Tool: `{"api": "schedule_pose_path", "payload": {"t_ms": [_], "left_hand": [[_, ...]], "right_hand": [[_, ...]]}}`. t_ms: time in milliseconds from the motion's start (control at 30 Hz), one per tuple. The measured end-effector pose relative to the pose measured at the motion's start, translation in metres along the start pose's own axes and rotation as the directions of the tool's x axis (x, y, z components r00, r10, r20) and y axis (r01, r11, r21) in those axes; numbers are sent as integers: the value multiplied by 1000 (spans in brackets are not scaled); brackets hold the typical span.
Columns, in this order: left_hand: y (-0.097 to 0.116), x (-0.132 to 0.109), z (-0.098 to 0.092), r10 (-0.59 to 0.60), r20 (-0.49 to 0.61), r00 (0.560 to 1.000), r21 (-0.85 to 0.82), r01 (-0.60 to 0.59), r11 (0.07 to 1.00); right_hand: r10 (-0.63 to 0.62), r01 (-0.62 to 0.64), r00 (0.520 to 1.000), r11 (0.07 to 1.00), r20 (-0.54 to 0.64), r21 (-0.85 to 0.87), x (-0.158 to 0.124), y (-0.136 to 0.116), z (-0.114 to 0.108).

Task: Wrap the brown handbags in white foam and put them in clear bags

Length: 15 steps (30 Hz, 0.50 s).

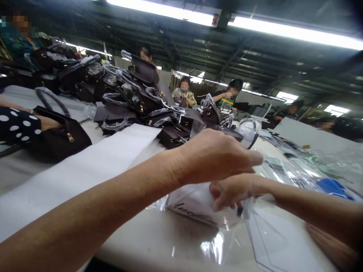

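A white bag with dark script lettering point(195, 215) sits low on the table in front of me, with a clear plastic bag point(227, 224) around it. My left hand point(218, 155) is above it, back of the hand up and fingers bent to the right, closed at the clear plastic; its fingertips are partly hidden. Just below, my right hand point(232, 190) reaches in from the right with curled fingers against the white bag. Clear film lies around the right wrist. What the right fingers pinch, if anything, is hidden.
Dark brown handbags point(141, 98) with wrapped handles are piled behind. White foam sheets point(113, 151) lie at left. A co-worker's polka-dot sleeve point(17, 124) reaches to a dark handbag point(62, 136). Clear plastic bags point(272, 166) and a blue item point(334, 187) are right. Several people work beyond.
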<state>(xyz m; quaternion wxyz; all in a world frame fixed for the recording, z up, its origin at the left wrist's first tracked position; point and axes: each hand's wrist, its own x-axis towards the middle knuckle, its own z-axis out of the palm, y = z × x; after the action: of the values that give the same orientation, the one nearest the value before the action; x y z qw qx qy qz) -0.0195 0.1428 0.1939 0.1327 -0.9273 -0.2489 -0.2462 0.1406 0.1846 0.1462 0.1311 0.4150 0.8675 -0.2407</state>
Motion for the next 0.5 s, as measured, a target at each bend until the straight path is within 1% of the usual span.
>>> {"api": "schedule_pose_path", "payload": {"t_ms": [33,67,100,133,167,200,233,267,333,367,433,500], "left_hand": [[-4,-2,-2,-20,-9,1000,-40,19,999],[-8,-4,-3,-31,-10,999,-97,30,995],[-13,-6,-5,-38,-3,999,-163,38,986],[-18,-7,-6,-40,20,999,-223,44,974],[-22,-8,-7,-41,49,998,-268,53,962],[-27,-8,-8,-48,77,996,-290,68,954],[-30,-7,-7,-60,94,994,-294,85,952],[-34,-6,-6,-72,96,993,-285,97,954],[-40,-2,-2,-105,65,992,-234,118,965],[-43,1,2,-128,48,991,-201,135,970],[-52,6,11,-180,47,983,-134,184,974],[-62,12,23,-243,82,967,-75,249,966]], "right_hand": [[-15,15,1000,1000,-4,21,-5,2,-17],[-23,26,997,999,-78,41,-11,4,-36],[-20,35,974,997,-225,63,-16,8,-56],[-11,42,919,997,-394,69,-21,13,-73],[-4,40,843,998,-538,55,-24,19,-88],[-3,20,771,1000,-637,20,-24,26,-98],[-10,-25,727,999,-686,-40,-20,34,-104],[-21,-81,723,990,-691,-114,-13,42,-106],[-14,-182,794,948,-607,-260,6,58,-101],[1,-205,820,934,-573,-291,17,65,-96],[19,-216,855,921,-519,-323,33,73,-88],[-8,-181,875,922,-484,-341,37,73,-86]]}}
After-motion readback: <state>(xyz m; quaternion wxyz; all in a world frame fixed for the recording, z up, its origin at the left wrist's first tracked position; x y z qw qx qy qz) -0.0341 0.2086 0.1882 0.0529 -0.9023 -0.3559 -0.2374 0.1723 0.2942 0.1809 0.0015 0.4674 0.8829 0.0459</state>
